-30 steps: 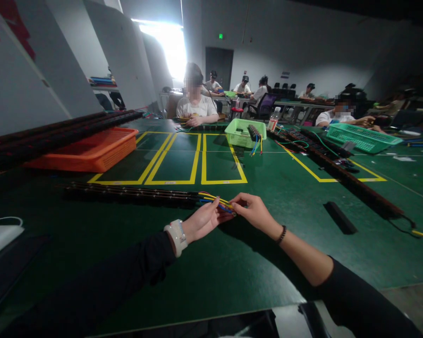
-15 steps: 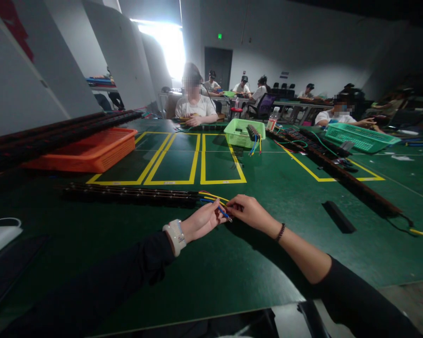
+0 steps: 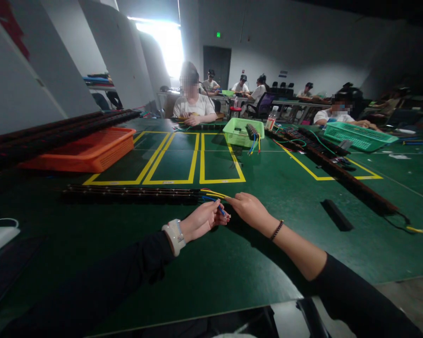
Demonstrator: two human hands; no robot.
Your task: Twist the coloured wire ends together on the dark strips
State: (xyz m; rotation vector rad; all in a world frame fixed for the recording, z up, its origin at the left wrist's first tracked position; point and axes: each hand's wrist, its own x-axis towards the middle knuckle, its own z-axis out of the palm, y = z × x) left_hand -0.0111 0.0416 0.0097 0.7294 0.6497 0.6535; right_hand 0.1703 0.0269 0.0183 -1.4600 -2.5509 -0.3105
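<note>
A long dark wire harness (image 3: 134, 193) lies across the table in front of me, with yellow and blue wires coming out of its right end. My left hand (image 3: 206, 218) is closed on the blue wire (image 3: 221, 209), whose tip shows by the fingers. With thumb and fingers pinched, my right hand (image 3: 248, 207) holds the ends of the yellow wires (image 3: 215, 193), which run straight back to the harness. The wire ends inside my right fingers are hidden.
An orange basket (image 3: 109, 152) stands at left beneath long dark strips. Green baskets (image 3: 241, 136) (image 3: 359, 137) and a bottle (image 3: 271, 117) are farther back. A black piece (image 3: 336, 215) and another long harness (image 3: 366, 192) lie at right. Co-workers sit beyond.
My right hand has moved slightly up and away from my left hand, drawing the yellow wires straighter. The blue wire in my left hand has shifted a little.
</note>
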